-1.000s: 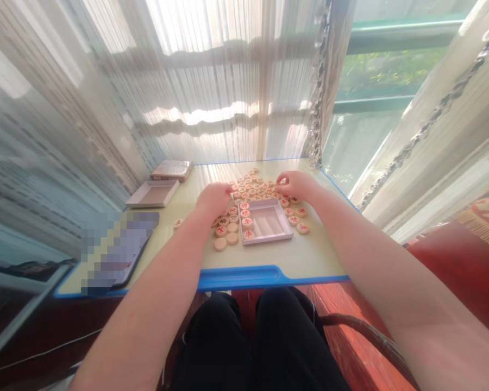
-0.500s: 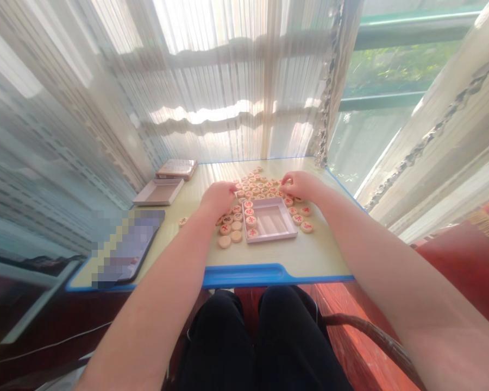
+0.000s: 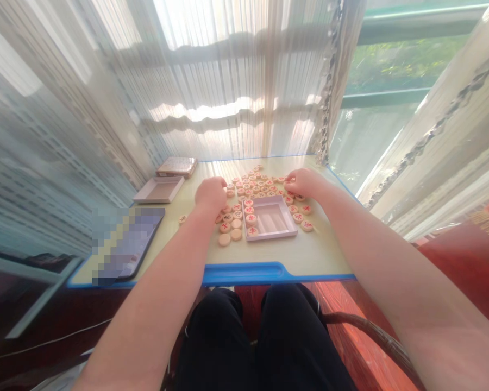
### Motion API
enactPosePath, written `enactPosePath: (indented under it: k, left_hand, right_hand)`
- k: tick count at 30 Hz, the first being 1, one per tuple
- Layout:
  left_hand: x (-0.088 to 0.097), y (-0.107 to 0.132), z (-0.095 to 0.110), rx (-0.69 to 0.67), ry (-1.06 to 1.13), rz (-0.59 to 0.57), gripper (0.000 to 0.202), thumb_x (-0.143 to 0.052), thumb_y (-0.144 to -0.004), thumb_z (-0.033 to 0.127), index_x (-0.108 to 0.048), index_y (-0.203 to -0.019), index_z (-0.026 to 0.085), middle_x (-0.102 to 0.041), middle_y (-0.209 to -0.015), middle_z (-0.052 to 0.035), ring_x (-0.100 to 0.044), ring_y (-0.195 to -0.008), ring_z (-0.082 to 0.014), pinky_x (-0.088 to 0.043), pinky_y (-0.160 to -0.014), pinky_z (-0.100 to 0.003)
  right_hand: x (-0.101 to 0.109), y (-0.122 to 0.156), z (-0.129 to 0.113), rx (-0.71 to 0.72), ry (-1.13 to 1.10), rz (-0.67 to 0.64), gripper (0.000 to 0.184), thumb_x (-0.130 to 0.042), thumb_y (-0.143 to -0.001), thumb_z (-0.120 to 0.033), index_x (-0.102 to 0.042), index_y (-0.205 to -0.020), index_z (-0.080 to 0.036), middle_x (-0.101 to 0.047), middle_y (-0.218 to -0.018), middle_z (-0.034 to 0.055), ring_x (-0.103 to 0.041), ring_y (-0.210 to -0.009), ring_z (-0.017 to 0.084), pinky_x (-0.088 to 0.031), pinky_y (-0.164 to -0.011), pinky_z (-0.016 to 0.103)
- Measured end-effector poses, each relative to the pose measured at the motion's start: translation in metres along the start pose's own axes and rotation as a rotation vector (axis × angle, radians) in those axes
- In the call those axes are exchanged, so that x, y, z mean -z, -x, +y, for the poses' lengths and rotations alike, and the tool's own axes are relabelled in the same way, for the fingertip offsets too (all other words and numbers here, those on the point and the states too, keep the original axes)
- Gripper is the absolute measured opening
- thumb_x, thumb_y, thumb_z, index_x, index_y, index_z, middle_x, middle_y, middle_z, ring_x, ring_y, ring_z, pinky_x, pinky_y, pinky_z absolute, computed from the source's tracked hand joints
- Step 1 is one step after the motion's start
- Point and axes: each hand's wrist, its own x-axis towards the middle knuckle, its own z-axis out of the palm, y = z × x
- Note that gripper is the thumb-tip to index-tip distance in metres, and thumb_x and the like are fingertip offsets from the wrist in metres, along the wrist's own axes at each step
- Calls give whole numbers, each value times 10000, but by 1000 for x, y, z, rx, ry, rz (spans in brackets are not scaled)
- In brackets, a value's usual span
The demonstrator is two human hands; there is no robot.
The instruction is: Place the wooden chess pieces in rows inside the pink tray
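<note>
Many round wooden Chinese chess pieces (image 3: 261, 188) with red or black characters lie spread on the table. An open shallow box (image 3: 275, 235) stands among them, with several red-marked pieces (image 3: 250, 219) in a column along its left inner wall. My left hand (image 3: 211, 194) is at the left edge of the spread, its fingers curled; whatever is in them is hidden. At the right edge my right hand (image 3: 303, 183) bends its fingers down over pieces, thumb and fingertips close together; I cannot make out what they grip. Left of the box, some pieces (image 3: 224, 239) show blank faces.
The pale table (image 3: 326, 255) has a blue rim. On its left are a phone or tablet (image 3: 136, 244), partly blurred out, a second shallow box part (image 3: 160, 190) and a flat packet (image 3: 177, 166). String curtains (image 3: 228, 81) hang behind the table.
My left hand has moved slightly left, away from the middle of the pieces, uncovering some near its fingertips. My right hand has shifted slightly right. The pieces in the box look the same.
</note>
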Motion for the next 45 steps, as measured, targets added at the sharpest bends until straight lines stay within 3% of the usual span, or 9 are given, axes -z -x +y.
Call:
enactPosePath:
  k: [3, 6, 8, 12, 17, 21, 30, 45]
  left_hand:
    - [1, -1, -3, 65, -6, -12, 342, -516, -763, 135, -704, -1037, 220, -705, -1035, -86, -640, -952, -244, -487, -838, -327]
    - [3, 1, 0, 30, 10, 2, 305, -468, -829, 201, -700, -1026, 212, -704, -1031, -96, -638, -956, -251, -484, -833, -338]
    - [4, 3, 3, -1, 18, 19, 310, -424, -867, 245, -702, -997, 200, -708, -1001, -104, -638, -951, -256, -485, -819, -339]
    - [6, 5, 8, -31, 0, 29, 336, -380, -895, 279, -701, -926, 182, -709, -943, -116, -641, -925, -255, -483, -800, -334]
    - [6, 6, 8, -40, -13, 0, 340, -390, -906, 332, -695, -928, 181, -707, -952, -122, -640, -930, -242, -480, -802, -316]
    - [5, 5, 7, -51, -16, 11, 335, -394, -899, 319, -701, -919, 186, -709, -936, -114, -641, -917, -239, -482, -796, -315]
    - [2, 4, 6, -35, 17, -12, 293, -472, -847, 345, -709, -940, 200, -715, -942, -90, -643, -902, -237, -495, -786, -316]
    - [5, 7, 8, -24, 53, -28, 322, -470, -840, 368, -707, -988, 209, -720, -933, -89, -643, -924, -236, -500, -776, -307]
  right_hand:
    - [3, 1, -1, -10, 4, 3, 349, -577, -723, -353, -718, -999, -194, -722, -943, 91, -632, -880, 241, -434, -693, 296]
    - [16, 9, -10, -32, 1, 58, 340, -572, -736, -374, -713, -988, -196, -711, -931, 83, -620, -839, 230, -410, -649, 296]
    - [28, 20, -23, 27, -32, 85, 349, -579, -737, -404, -706, -992, -202, -701, -875, 64, -609, -784, 207, -390, -619, 283]
    - [43, 45, -53, 326, -83, -102, 318, -580, -753, -405, -702, -1003, -252, -686, -838, 20, -577, -685, 148, -368, -610, 258]
    - [37, 59, -73, 400, 68, -238, 321, -587, -725, -441, -720, -979, -299, -697, -870, 20, -586, -730, 177, -363, -600, 273]
    - [35, 62, -76, 389, 100, -345, 407, -599, -701, -423, -693, -1083, -318, -700, -933, 28, -595, -729, 183, -370, -580, 276]
    - [40, 63, -75, 390, 90, -385, 448, -627, -682, -389, -687, -1112, -281, -700, -916, 47, -599, -724, 187, -381, -571, 278]
    - [43, 66, -78, 406, 85, -395, 311, -602, -699, -420, -702, -939, -249, -695, -831, 30, -588, -693, 178, -364, -552, 271]
